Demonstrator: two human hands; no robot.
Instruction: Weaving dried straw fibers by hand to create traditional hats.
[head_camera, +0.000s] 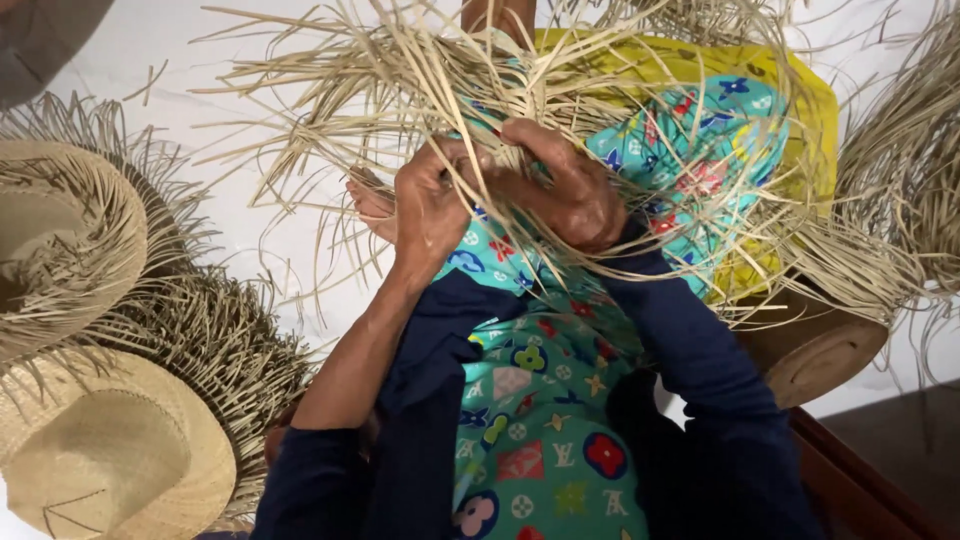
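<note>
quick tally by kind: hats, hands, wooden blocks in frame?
Unfinished straw hats stacked on the left: 3, top, middle, bottom
Straw piece being woven: 1
Hands: 2, left hand, right hand
Wooden block: 1
Total: 7

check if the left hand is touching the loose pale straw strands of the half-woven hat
Touching. The head view shows the left hand closed among the pale straw strands, fingers wrapped round them beside the right hand.

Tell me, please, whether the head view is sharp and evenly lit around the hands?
Head view: left hand and right hand fairly sharp among the straw strands; light soft and even, no glare; the unfinished hats at left slightly softer; wide-angle bending toward the edges.
</note>
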